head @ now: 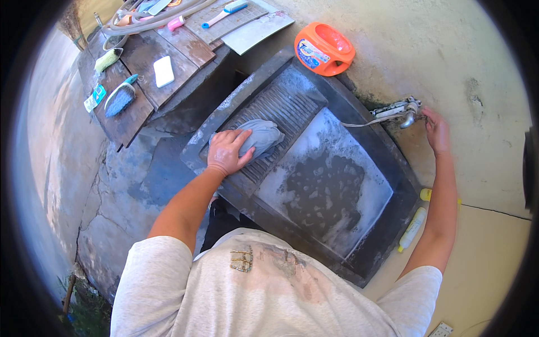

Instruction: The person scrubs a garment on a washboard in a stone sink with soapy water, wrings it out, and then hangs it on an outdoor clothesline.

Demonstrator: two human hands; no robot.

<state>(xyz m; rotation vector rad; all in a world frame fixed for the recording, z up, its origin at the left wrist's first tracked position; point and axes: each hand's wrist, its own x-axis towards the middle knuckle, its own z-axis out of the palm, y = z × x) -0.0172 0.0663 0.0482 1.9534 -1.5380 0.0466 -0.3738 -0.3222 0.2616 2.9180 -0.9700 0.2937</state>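
My left hand [227, 151] grips a bunched grey-blue cloth [262, 135] on the ribbed washboard [290, 105] of a dark stone laundry sink [381, 147]. Beside the ribs, the basin holds greyish soapy water [324, 189] with white foam round its edges. My right hand [437, 129] is raised at the wall-side metal tap [410, 113], its fingertips at or close to the handle; whether they grip it is unclear. A pale cord or strip [364, 124] runs from the tap over the sink's rim.
An orange Tide tub [324, 49] stands at the sink's back corner. Wooden boards [139, 63] at upper left carry a blue-bristled brush [121, 100], a white bar [164, 71], another brush [225, 12] and a coiled hose [156, 25]. A yellow-capped bottle [412, 229] lies beyond the sink's right side.
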